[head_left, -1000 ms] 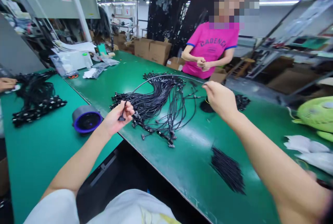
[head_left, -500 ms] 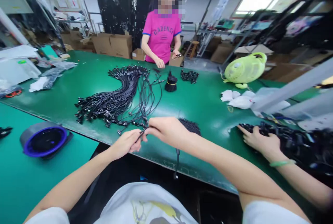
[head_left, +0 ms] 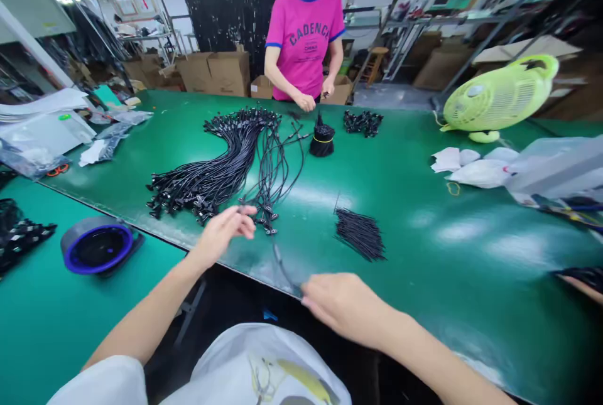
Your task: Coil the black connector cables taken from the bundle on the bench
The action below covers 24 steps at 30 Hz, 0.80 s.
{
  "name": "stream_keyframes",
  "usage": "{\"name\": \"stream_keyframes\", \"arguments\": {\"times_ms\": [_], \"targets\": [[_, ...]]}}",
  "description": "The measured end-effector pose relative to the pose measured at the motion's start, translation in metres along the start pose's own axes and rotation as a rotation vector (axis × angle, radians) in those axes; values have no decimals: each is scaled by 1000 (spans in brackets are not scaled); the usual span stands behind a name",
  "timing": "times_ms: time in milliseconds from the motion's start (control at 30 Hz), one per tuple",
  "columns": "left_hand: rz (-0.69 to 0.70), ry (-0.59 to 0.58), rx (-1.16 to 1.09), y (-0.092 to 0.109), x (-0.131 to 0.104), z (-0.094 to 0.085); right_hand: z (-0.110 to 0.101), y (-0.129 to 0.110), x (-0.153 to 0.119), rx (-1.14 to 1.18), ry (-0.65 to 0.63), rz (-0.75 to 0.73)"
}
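My left hand is over the table's front edge, fingers apart and slightly curled, near the cable connectors. To its right, my right hand is closed on a short black cable, which runs up toward the loose connectors. A large bundle of black cables lies beyond my left hand, with several looser cables along its right side. A pile of thin black ties rests on the green table beyond my right hand.
A banded black bundle stands near a small black pile. A person in a pink shirt works across the table. On the right are a green fan and white bags; a blue-rimmed bowl sits left.
My hands have moved apart; the left has opened and the right has moved down and right with the cable. The view has shifted, and the neighbour's hand at the right is mostly out of view.
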<state>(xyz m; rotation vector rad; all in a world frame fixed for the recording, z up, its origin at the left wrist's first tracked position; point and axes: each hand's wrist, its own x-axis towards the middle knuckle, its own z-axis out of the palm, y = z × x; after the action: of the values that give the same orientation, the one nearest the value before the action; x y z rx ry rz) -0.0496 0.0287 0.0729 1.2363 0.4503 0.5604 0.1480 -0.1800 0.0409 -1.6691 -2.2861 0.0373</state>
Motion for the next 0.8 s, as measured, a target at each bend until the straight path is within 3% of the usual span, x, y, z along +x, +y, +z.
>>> {"name": "stream_keyframes", "arguments": {"times_ms": [67,167,267,400,433,567,633,700,800], "targets": [[-25,-164,249,-20,1,20,-9,-13,12,71,18,-42],[-16,-347,486,-36,-5,41,-18,-9,27,148,252,108],[0,-287,471,-40,-7,51,-11,6,34,320,420,174],[-61,-293,59,-43,-1,59,11,17,42,509,747,346],[-79,-294,-49,-43,0,61,17,17,45,579,778,390],[-117,-169,-237,-50,2,71,36,12,59,1037,685,617],[-151,-103,-209,-58,0,77,39,9,66,1141,737,723],[-184,-51,-199,-67,-2,81,39,8,71,1231,803,756],[-218,21,-239,-76,-3,80,33,7,76,1581,770,750]]}}
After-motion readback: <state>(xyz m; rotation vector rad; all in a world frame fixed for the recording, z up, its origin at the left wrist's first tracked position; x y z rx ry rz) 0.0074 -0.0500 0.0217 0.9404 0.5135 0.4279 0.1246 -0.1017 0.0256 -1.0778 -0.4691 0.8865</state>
